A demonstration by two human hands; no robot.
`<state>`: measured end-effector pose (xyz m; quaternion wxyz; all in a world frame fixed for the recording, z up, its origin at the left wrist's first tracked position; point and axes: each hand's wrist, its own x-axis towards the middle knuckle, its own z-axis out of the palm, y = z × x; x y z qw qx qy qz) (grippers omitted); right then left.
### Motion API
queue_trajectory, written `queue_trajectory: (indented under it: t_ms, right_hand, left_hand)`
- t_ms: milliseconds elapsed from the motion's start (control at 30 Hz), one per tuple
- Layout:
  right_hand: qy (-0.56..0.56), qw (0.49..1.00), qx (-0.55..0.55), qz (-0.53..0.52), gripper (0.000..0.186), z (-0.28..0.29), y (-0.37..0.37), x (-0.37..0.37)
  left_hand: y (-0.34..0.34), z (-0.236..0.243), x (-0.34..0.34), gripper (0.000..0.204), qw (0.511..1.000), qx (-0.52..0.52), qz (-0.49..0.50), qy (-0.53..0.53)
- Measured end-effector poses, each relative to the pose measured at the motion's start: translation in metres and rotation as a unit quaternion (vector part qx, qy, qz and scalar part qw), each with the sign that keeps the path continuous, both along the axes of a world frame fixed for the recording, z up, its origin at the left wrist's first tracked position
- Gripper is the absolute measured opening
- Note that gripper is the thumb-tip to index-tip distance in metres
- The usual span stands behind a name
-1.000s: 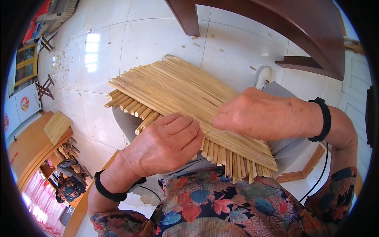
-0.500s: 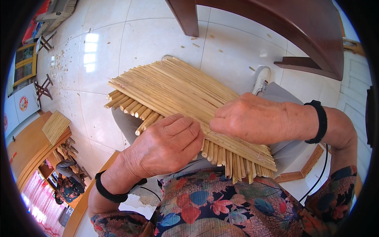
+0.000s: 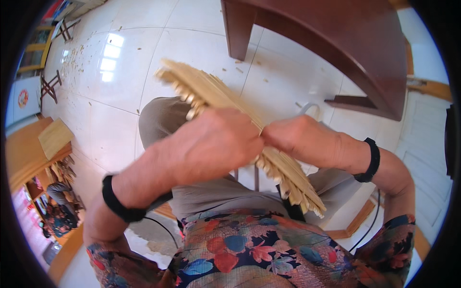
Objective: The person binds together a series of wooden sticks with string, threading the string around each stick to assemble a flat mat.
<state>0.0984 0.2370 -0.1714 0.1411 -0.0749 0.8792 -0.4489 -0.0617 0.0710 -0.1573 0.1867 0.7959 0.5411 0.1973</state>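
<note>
A mat of pale stalks [image 3: 216, 91], tipped steeply, slants over a seated person's lap [image 3: 201, 199], its far end out beyond the left knee and its near end by the right thigh; whether it touches the trousers cannot be told. Stalks could slip or spread along the mat's near long edge should the two hands pull unevenly, and the steep tilt could send it sliding off the lap's outer edge to the tiled floor [image 3: 125, 98] if the hold slackens. The left hand [image 3: 218, 137] lies across the mat's middle, back upward, knuckles toward the right; the right hand [image 3: 297, 134] comes in from the opposite side, back also upward, its tip appearing to meet the other's knuckles. Both hands' fingers are clenched, but blur and overlap hide the fingertips, and what they grip cannot be told.
</note>
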Motion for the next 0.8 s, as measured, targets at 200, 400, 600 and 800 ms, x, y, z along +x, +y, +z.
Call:
queue_trajectory:
  t_ms: [200, 400, 600, 800]
  right_hand:
    - [-0.058, 0.994, 0.016, -0.092, 0.029, -0.003, 0.043, 0.015]
    - [-0.100, 0.975, -0.024, -0.195, 0.021, -0.020, 0.056, 0.028]
    - [-0.083, 0.975, 0.020, -0.204, 0.016, -0.019, 0.059, 0.033]
    - [-0.057, 0.979, 0.085, -0.176, 0.017, -0.013, 0.058, 0.032]
  left_hand:
    - [0.081, 0.002, -0.008, 0.015, 0.993, -0.097, -0.045, 0.057]
    - [0.109, 0.007, -0.011, 0.021, 0.989, -0.116, -0.077, 0.040]
    - [0.115, 0.010, -0.006, 0.021, 0.985, -0.141, -0.041, 0.086]
    - [0.114, 0.006, -0.003, 0.019, 0.990, -0.124, -0.027, 0.069]
